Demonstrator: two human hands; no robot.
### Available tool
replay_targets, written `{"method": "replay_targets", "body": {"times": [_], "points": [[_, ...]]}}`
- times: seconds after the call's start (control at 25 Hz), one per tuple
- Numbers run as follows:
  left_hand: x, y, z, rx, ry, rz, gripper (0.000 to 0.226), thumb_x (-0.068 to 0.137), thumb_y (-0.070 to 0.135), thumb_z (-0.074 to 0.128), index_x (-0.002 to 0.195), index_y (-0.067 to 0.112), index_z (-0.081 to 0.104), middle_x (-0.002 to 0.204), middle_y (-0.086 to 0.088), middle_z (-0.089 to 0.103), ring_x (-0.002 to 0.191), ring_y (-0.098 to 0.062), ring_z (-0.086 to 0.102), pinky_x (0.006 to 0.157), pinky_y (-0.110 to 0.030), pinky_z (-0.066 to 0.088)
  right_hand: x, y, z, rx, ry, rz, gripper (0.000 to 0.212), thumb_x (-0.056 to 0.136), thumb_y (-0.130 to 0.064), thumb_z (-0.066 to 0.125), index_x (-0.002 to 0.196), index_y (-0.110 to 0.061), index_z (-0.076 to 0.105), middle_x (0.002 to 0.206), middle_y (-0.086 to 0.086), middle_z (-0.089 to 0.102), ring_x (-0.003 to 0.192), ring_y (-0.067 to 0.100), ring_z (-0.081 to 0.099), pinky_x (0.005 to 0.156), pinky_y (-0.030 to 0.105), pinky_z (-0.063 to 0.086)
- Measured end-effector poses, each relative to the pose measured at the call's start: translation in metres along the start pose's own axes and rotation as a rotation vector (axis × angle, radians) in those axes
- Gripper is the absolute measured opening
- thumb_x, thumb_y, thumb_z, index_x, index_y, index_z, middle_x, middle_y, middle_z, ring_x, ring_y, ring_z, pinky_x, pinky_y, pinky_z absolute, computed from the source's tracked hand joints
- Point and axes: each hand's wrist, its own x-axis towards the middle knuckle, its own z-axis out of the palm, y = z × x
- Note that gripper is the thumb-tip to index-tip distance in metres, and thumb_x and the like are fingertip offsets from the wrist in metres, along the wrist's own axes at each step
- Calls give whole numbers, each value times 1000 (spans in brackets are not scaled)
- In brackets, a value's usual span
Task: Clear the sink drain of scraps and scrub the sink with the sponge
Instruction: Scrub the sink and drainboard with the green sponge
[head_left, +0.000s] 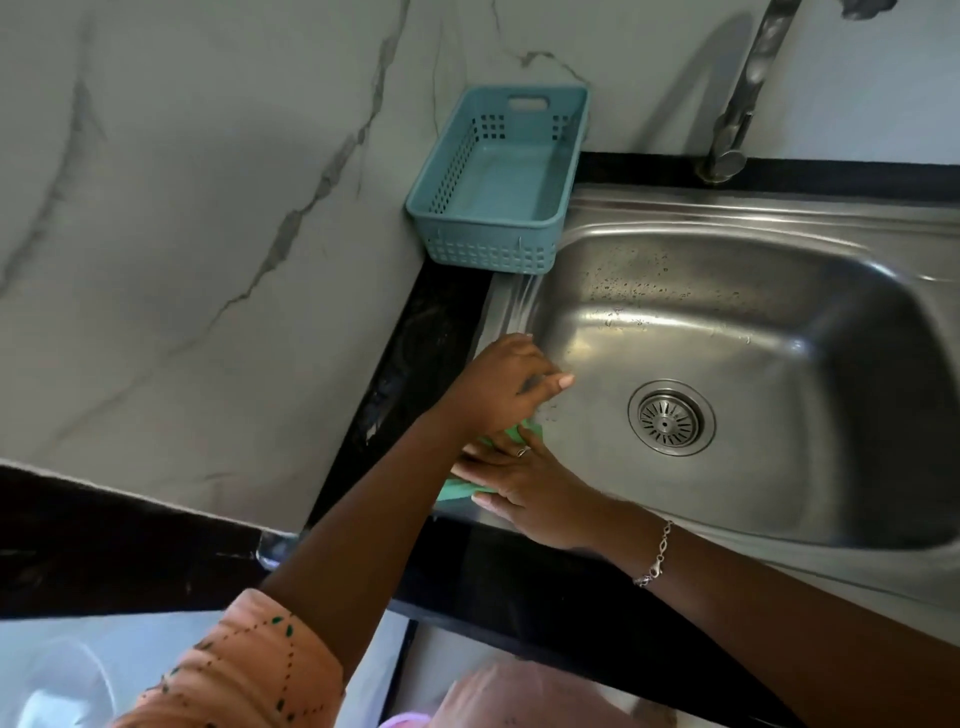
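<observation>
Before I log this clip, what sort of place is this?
Probably a home kitchen: a stainless steel sink with a drain strainer, a tap on the dark counter, and a green sponge at the sink's edge.

Green sponge (511, 432), teal basket (498, 260), grey sink (779, 322), seemingly dotted peach sleeve (249, 670).

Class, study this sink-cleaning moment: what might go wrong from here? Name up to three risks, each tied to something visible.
1. The left hand and right hand hold the sponge over the left rim of the sink, beside the black counter; squeezed water may run onto the counter.
2. The basket stands at the sink's corner; scrubbing there might knock it.
3. The bracelet hangs loose on the right wrist and could snag.
</observation>
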Motion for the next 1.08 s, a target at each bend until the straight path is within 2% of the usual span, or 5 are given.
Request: {"method": "replay_targets", "body": {"times": [0.16, 0.36, 0.72, 0.96, 1.08], "points": [[-14, 15, 12, -63, -133, -231, 55, 88, 48, 39, 117, 8, 63, 126, -9, 61, 142, -22, 23, 118, -35, 13, -15, 6, -2, -56, -68, -130, 47, 100, -28, 31, 145, -30, 17, 157, -6, 9, 145, 13, -5, 115, 41, -12], [-31, 28, 19, -174, -112, -405, 48, 97, 43, 35, 122, 11, 60, 136, -8, 54, 146, -18, 12, 117, -38, 9, -36, 20, -4, -96, -130, -230, 50, 99, -27, 36, 145, -33, 17, 157, -11, 6, 145, 12, -5, 115, 40, -6], [-42, 68, 42, -321, -26, -418, 52, 98, 45, 26, 123, 13, 59, 146, -8, 42, 145, -16, 14, 116, -34, 9, -88, 48, -14, -169, -178, -254, 51, 99, -28, 35, 145, -32, 13, 156, -12, -3, 142, 6, -10, 111, 28, -6], [-31, 79, 70, -386, 45, -436, 107, 58, 93, 11, 122, 21, 59, 140, -6, 49, 138, -20, 32, 116, -47, 22, -143, 80, -10, -176, -109, -220, 52, 98, -27, 38, 145, -31, 17, 156, -11, 2, 144, 12, -3, 115, 30, -2], [-25, 84, 80, -360, 33, -454, 120, 47, 99, 5, 123, 21, 57, 138, -10, 50, 133, -23, 38, 114, -45, 27, -170, 95, -8, -184, -80, -195, 53, 97, -27, 40, 145, -30, 17, 153, -14, -1, 144, 12, -2, 115, 29, -2]]}}
